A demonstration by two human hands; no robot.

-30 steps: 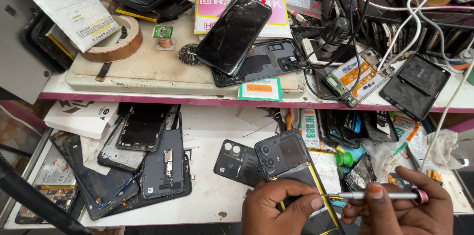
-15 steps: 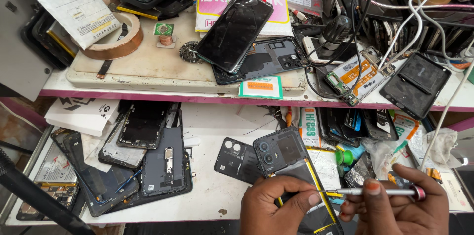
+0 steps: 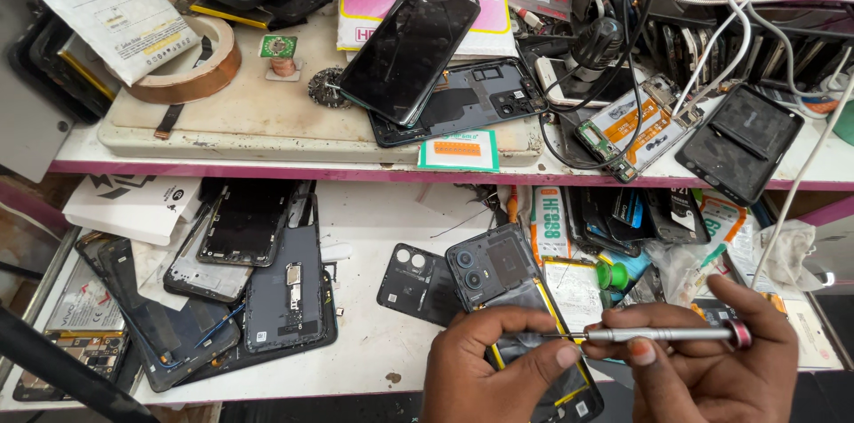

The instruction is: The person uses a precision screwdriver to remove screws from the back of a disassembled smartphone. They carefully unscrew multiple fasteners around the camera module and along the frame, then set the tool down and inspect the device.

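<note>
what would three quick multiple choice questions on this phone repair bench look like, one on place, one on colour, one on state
1. Where does the roll of copper tape lie?
A. on the upper shelf, left part
B. on the lower surface
C. in the left hand

2. What colour is the end cap of the screwdriver?
A. blue
B. red
C. white

3. What state is the phone under the hands in?
A. sealed, screen up
B. back cover off, insides showing
C. boxed

Answers:
1 A, the roll rests on the pale board on the upper shelf.
2 B, a red ring shows at the tool's end in the right hand.
3 B, the camera lenses and inner frame lie bare beside the left hand.
</note>
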